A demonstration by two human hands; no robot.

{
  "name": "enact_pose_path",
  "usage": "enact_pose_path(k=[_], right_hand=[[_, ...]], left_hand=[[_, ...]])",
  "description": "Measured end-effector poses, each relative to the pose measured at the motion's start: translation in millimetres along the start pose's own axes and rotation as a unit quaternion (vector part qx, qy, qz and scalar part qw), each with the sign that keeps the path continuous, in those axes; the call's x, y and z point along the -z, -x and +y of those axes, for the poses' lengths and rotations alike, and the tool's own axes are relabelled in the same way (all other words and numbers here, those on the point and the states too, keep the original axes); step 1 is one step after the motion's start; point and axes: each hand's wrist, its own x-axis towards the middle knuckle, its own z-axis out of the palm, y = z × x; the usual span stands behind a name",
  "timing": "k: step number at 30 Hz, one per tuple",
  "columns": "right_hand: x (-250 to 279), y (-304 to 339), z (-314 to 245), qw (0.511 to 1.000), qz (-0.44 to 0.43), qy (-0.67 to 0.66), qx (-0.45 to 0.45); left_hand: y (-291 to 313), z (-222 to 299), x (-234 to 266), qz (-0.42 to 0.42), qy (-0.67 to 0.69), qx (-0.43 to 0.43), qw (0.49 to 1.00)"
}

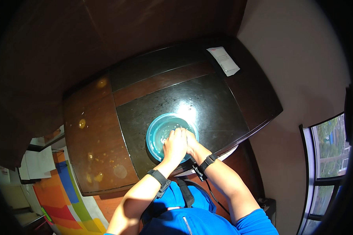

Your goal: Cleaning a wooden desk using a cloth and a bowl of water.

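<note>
A round teal plastic basin [150, 138] holds clear water with small pale bits at its surface. Over the basin's right half, my left hand [175, 145] and my right hand [191, 141] are pressed together, their fingers curled inward. Whatever lies between them, if anything, is hidden by the backs of the hands. Each wrist wears a black strap, and a dark cable runs down from the right one.
The basin stands near the front edge of a dark wooden table [215, 102]. A white packet [224, 62] lies at its far right corner. Yellowish spots mark the table's left side. A window [329, 145] is set in the right wall.
</note>
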Motion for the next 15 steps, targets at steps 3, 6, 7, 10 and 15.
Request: enact_pose_path(k=[3, 6, 7, 10, 15], right_hand=[[-26.1, 18.8, -5.6, 0.994, 0.093, 0.052, 0.003], [-24.9, 19.7, -7.1, 0.971, 0.161, 0.177, 0.024], [-20.2, 18.2, -7.1, 0.949, 0.174, 0.254, 0.059], [-16.1, 24.8, -13.0, 0.919, 0.178, 0.320, 0.142], [7.4, 34.2, -14.7, 0.841, 0.188, 0.480, 0.166]], left_hand=[[-4.9, -14.8, -2.2, -0.016, -0.060, -0.003, 0.998], [-11.7, -30.5, 3.5, -0.007, -0.104, -0.009, 0.994], [-15.4, -31.1, 7.5, -0.018, -0.123, 0.005, 0.992], [-18.6, -38.0, 13.7, -0.002, -0.155, 0.018, 0.988], [-9.5, -45.5, 24.0, -0.049, -0.136, 0.046, 0.988]])
